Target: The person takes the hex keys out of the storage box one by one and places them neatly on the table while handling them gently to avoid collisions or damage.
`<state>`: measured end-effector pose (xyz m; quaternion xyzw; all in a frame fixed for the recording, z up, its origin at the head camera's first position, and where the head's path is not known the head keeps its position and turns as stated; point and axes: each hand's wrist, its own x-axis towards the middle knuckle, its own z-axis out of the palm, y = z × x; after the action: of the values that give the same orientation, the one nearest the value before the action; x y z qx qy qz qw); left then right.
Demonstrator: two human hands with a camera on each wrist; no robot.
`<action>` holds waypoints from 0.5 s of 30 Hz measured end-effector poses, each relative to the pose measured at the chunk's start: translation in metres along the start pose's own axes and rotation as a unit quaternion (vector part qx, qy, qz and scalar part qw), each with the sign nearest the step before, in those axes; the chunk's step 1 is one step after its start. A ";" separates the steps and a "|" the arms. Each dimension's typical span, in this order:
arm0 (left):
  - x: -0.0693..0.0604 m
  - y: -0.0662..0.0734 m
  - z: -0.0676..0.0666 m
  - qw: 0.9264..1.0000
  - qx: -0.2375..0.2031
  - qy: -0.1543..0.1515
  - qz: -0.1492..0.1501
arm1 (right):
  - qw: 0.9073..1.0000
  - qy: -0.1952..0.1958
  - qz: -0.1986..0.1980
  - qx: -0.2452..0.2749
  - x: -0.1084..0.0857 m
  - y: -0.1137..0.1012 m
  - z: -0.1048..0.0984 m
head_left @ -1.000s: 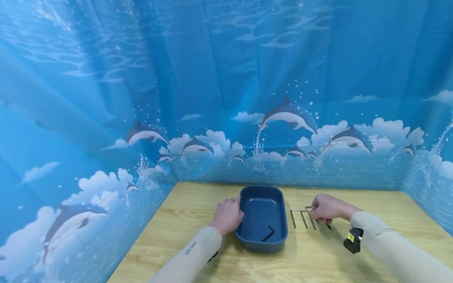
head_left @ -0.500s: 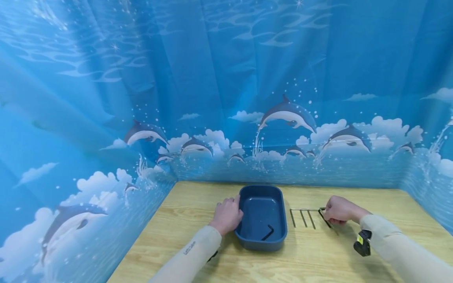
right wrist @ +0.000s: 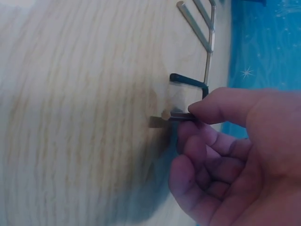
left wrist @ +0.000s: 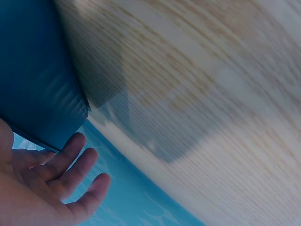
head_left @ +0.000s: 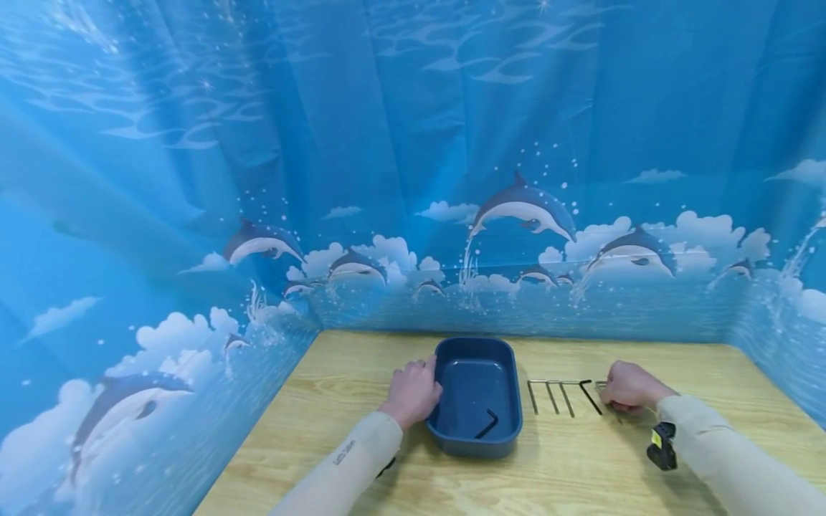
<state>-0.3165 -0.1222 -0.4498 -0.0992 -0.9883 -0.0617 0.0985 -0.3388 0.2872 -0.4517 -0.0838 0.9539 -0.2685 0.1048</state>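
My left hand [head_left: 413,393] grips the left rim of a deep blue bin [head_left: 445,430]; some of its fingers [left wrist: 77,175] hang loosely curved beside the rim in the left wrist view. One black hex key [head_left: 487,424] lies inside the bin, near its front. To the right, my right hand [head_left: 629,387] pinches a silver hex key [right wrist: 181,116] between thumb and fingers, low over the table. Just left of that hand lies a black hex key [head_left: 590,398]. Further left, several silver hex keys [head_left: 559,398] lie in a row, long arms roughly parallel.
The wood-patterned table [head_left: 361,358] ends at the back against a blue dolphin-print curtain [head_left: 387,179], which also runs along both sides. The bin stands between the left hand and the row of keys. A small black device [head_left: 662,446] sits on the right wrist.
My right hand has moved right along the row, off the silver keys and past the black hex key. It now pinches another silver one. The left hand and bin stay put.
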 end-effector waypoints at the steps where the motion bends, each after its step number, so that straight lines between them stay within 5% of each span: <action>1: 0.000 0.000 0.000 1.000 0.001 0.001 0.001 | 1.000 0.003 0.003 -0.004 0.000 0.001 0.001; 15: 0.000 0.001 0.000 1.000 0.000 -0.005 -0.006 | 0.999 0.024 0.008 -0.024 0.004 0.002 0.003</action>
<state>-0.3161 -0.1210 -0.4499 -0.0941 -0.9892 -0.0621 0.0934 -0.3424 0.2860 -0.4560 -0.0720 0.9628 -0.2470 0.0825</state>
